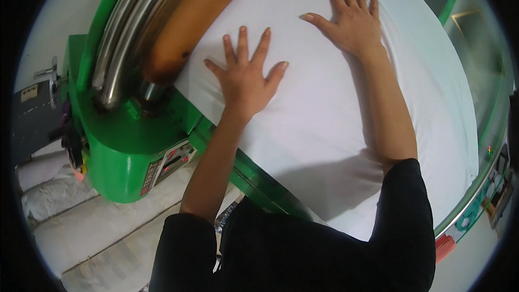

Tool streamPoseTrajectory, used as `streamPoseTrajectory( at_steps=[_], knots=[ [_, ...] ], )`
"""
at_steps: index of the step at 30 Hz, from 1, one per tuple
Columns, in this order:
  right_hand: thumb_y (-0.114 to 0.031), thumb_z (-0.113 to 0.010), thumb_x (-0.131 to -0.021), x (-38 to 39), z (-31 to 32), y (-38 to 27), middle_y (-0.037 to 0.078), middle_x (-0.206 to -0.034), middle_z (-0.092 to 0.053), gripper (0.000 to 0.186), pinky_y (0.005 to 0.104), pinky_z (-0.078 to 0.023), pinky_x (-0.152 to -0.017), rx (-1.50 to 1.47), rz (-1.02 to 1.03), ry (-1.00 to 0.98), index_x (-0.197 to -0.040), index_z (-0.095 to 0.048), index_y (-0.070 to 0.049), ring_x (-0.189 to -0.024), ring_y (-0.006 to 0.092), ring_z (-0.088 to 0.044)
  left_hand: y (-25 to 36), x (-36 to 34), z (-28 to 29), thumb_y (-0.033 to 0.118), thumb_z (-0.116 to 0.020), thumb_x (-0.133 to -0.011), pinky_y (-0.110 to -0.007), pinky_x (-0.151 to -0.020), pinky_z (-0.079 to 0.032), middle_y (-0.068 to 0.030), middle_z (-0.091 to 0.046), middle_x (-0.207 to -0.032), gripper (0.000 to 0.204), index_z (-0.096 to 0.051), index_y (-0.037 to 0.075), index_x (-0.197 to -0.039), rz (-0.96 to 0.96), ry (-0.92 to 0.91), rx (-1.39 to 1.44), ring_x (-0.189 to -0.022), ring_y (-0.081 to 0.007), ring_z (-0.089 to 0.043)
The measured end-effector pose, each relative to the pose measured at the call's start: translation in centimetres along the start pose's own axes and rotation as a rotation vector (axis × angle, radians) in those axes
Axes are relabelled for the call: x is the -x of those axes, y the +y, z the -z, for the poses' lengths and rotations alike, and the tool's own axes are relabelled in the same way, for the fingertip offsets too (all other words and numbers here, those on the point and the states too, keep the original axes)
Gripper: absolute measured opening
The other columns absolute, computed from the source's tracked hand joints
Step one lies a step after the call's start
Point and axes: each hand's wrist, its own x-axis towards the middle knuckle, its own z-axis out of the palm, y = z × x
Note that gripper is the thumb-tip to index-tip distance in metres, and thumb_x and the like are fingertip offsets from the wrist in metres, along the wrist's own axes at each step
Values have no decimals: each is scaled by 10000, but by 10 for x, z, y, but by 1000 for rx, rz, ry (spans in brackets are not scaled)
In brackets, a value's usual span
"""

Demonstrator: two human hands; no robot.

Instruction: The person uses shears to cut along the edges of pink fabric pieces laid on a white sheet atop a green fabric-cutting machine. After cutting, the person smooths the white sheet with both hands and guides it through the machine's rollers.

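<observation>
The left hand [246,78] and the right hand [351,19] lie flat with fingers spread apart on the white cloth [324,130], gripping nothing. The cloth covers the green machine [124,146], beside its brown roller [189,21].

A green machine frame [116,151] fills the left side, and it carries shiny metal rollers [121,38] that curve upward. Beside them lies a brown padded roller [184,27] with a dark, burnt-looking end. On the frame's side sits a small control panel [172,163] with red lights. Below it, the floor [92,227] is covered with pale, crumpled sheets, perhaps plastic. A red block [444,246] sits at the lower right edge.
</observation>
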Motion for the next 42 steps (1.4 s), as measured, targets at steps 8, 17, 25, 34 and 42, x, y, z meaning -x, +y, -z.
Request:
streamPoseTrajectory(
  at_steps=[8,17,25,34,42],
  knots=[
    [-982,-429,-896,-3,7,0,71,-1788,-354,1075,612,-179,-1355,18,-23,-53,-1725,-372,-300,-1675,352,-252,-1,-2,2,685,-555,-1046,-916,-1154,-105,-187,-224,-1820,792,-348,352,-1734,5,-24,20,-1672,-497,-133],
    [-998,-388,-892,-5,10,-4,64,-1791,-349,1083,607,-176,-1359,31,-33,-57,-1727,-362,-309,-1676,349,-248,-3,-5,8,690,-546,-1049,-906,-1169,-94,-184,-198,-1827,799,-341,339,-1737,19,-54,48,-1679,-483,-113],
    [-995,-388,-895,-6,11,-4,63,-1798,-332,1082,609,-169,-1359,4,-34,-63,-1727,-362,-305,-1681,349,-231,-5,-8,6,727,-510,-1046,-902,-1180,-88,-172,-218,-1823,808,-342,344,-1737,26,-45,28,-1682,-465,-112],
    [-996,-383,-894,-8,9,-6,58,-1800,-329,1087,605,-159,-1363,5,-43,-64,-1730,-358,-302,-1683,342,-227,-7,-11,7,725,-511,-1047,-896,-1188,-90,-171,-197,-1827,815,-330,338,-1741,27,-66,6,-1685,-455,-101],
    [-987,-398,-899,-9,9,-7,63,-1793,-344,1077,611,-163,-1360,7,-41,-47,-1726,-367,-299,-1678,353,-242,-7,-13,13,706,-510,-1061,-879,-1206,-94,-174,-188,-1831,810,-300,339,-1752,32,-89,-3,-1690,-447,-100]
  ],
)
